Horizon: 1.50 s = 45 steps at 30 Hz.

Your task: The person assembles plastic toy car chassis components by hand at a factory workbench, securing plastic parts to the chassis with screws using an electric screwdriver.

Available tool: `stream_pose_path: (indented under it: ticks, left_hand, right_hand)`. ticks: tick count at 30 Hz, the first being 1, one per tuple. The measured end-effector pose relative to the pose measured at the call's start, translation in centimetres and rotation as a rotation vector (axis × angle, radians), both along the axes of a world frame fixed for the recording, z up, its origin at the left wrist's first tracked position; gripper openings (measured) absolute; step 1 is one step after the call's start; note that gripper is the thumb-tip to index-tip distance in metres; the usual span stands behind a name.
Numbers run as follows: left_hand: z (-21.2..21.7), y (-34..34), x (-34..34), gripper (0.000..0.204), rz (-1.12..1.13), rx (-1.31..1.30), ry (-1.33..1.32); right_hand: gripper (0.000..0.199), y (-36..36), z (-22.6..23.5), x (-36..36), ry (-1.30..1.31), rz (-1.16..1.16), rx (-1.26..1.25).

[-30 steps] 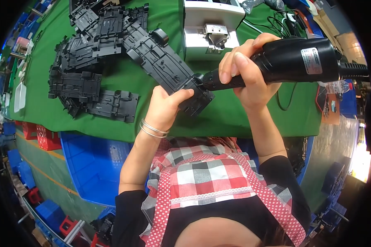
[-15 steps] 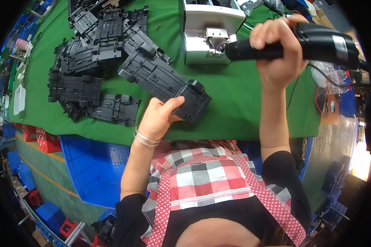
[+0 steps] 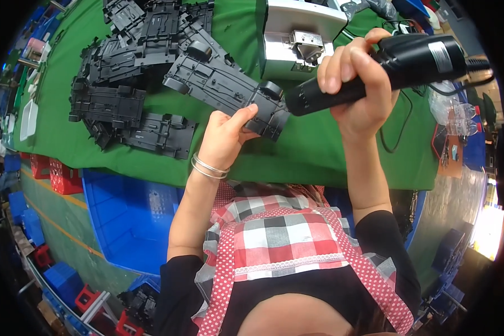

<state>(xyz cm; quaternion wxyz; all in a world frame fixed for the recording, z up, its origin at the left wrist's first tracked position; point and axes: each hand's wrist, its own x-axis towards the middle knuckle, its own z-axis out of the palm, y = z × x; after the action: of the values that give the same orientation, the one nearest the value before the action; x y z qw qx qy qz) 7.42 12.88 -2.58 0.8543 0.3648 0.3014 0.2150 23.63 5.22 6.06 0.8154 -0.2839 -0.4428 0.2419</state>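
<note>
A black plastic chassis plate with round wheel-like humps [image 3: 224, 84] is in my left hand [image 3: 228, 131], thumb on top near its right end. My right hand [image 3: 361, 84] wraps round a black corded electric screwdriver [image 3: 414, 59], held almost level above the green cloth. The tool's tip points left and lies at the right end of the plate; whether it touches a screw is too small to tell. A heap of similar black chassis plates [image 3: 115, 106] lies to the left. Behind the tool stands a silver-and-white screw feeder machine [image 3: 299, 25] with a metal outlet block.
A green cloth [image 3: 319, 157] covers the table. Below its front edge stands a blue bin [image 3: 131, 224], with a red crate [image 3: 65, 175] to its left. The tool's black cable [image 3: 397, 147] loops at the right, near clear plastic bottles [image 3: 463, 119]. A white tray [image 3: 29, 120] lies far left.
The screwdriver has moved from the feeder's outlet down and left to the chassis plate's right end. My left hand has shifted slightly up with the plate. The view has shifted a little.
</note>
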Motion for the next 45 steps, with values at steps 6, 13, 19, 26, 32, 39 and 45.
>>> stream_pose_path:
  ticks: [6, 13, 19, 26, 32, 39, 45]
  left_hand:
    - [0.7, -0.6, 0.3, 0.021, -0.010, 0.006, -0.016]
    - [0.0, -1.4, 1.2, 0.022, 0.076, 0.129, 0.092]
    - [-0.1, -2.3, 0.9, 0.027, -0.016, 0.166, 0.109]
    - [2.8, -5.2, 1.3, 0.028, -0.345, 0.785, 0.125]
    - [6.8, -1.3, 2.8, 0.033, -0.526, 1.211, 0.017]
    - [6.8, 23.7, 0.4, 0.045, 0.559, 1.667, 0.815]
    - [5.0, 25.6, 2.9, 0.074, 0.024, 1.607, 1.354]
  right_hand:
    - [0.028, 0.2, -0.6, -1.7, 0.015, -0.010, 0.012]
    - [0.024, 0.1, -1.6, -2.4, -0.049, -0.007, -0.023]
    - [0.026, -0.9, -0.7, -1.7, 0.041, 0.039, -0.087]
    - [0.033, -6.1, 1.7, 0.4, 0.051, 0.099, -0.780]
    - [0.040, -15.0, -1.2, 3.3, 0.117, -0.431, -0.825]
    - [0.038, -33.3, 0.4, 10.8, -0.308, -1.073, -1.551]
    - [0.036, -38.5, -2.8, 12.1, -0.282, -1.298, -1.941]
